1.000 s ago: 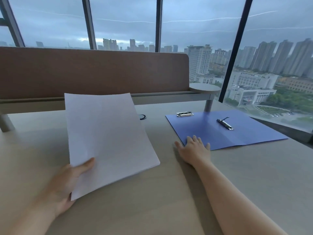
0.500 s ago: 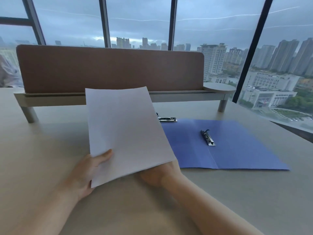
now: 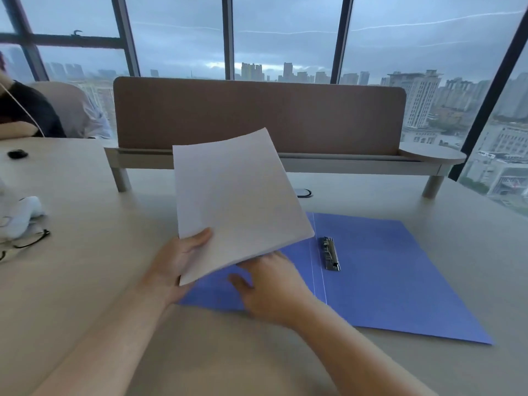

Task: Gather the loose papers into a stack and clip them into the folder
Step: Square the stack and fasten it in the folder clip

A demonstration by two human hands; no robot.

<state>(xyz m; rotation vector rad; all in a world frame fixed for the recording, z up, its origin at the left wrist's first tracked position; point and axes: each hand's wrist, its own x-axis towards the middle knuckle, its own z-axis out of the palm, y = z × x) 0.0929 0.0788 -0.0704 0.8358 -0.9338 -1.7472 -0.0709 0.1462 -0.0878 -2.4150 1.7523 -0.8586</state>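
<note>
Black-framed glasses (image 3: 27, 243) lie at the far left of the pale table (image 3: 85, 224), near some crumpled white stuff, and a small dark object (image 3: 17, 154) sits further back. Behind them a second person's dark sleeve (image 3: 27, 115) shows at the edge. Nearer the middle, the left hand (image 3: 174, 264) pinches the lower left corner of the paper stack (image 3: 237, 201), thumb on top and the other fingers hidden beneath, holding it tilted up off the table over the left half of the blue folder (image 3: 385, 281). The right hand (image 3: 274, 287) reaches under the stack's lower edge, its fingers hidden by the sheets, so I cannot tell whether they are spread or curled; the thumb sticks out to the left. The folder lies open and flat, its metal clip (image 3: 331, 254) just right of the spine fold. A brown divider panel (image 3: 257, 115) stands behind
</note>
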